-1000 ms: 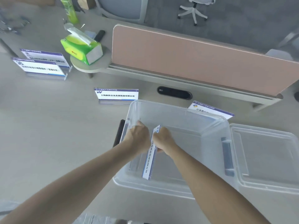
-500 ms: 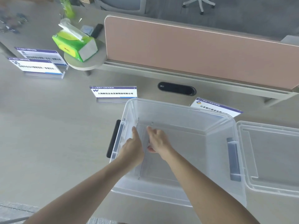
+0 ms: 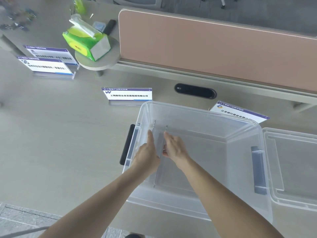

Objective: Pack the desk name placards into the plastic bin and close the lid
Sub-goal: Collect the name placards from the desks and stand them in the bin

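Both hands down inside the clear plastic bin (image 3: 202, 115), at its left end. Left hand (image 3: 147, 152) flat, fingers pressed together, laid against a placard (image 3: 154, 174) standing on edge beside the left wall. Right hand (image 3: 174, 148) pinching the top edge of a second placard (image 3: 166, 128), just right of the first. Bin open, lid (image 3: 295, 169) lying flat on the desk (image 3: 60, 143) at the right. Three placards waiting far left: one (image 3: 127, 95) just beyond the bin, a pair (image 3: 46, 66) further off. Another (image 3: 240, 112) peeking up behind the far wall.
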A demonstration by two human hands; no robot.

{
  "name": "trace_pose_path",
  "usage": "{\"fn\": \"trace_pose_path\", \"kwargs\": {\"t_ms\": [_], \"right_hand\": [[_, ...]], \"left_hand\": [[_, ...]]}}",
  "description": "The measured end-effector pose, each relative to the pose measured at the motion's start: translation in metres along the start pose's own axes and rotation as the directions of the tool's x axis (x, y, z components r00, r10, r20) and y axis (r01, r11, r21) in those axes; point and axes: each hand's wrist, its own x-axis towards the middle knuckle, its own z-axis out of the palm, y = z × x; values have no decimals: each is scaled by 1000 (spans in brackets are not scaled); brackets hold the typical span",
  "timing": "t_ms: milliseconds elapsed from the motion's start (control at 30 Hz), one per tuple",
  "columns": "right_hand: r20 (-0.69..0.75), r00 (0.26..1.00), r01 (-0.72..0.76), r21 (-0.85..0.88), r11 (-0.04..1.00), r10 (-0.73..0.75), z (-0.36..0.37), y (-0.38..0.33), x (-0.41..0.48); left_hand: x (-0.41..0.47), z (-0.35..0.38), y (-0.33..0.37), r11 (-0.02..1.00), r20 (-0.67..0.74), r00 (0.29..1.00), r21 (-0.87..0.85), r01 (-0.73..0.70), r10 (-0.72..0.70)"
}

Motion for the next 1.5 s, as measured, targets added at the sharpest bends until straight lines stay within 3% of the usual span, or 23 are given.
{"fn": "trace_pose_path", "kwargs": {"t_ms": [567, 767, 900, 1067, 1167, 1500], "right_hand": [[-20, 999, -48, -38, 998, 47, 1, -9, 5], [33, 988, -150, 45, 988, 148, -3, -20, -5], [-13, 973, -228, 56, 972, 229, -4, -29, -15], [-83, 977, -180, 179, 967, 198, -18, -47, -34], [-109, 978, -160, 168, 973, 179, -31, -55, -48], [-119, 989, -84, 78, 993, 93, -48, -58, -60]], "left_hand": [[3, 3, -5, 998, 3, 999, -47, -34, 34], [-1, -4, 0, 995, 45, 999, -94, -24, 28], [-14, -18, 11, 995, 42, 998, -89, -39, 43], [-36, -42, 29, 973, 90, 970, -67, -220, 225], [-45, -52, 39, 957, 100, 952, -50, -286, 289], [-45, -59, 35, 941, 141, 935, 41, -335, 327]]}}
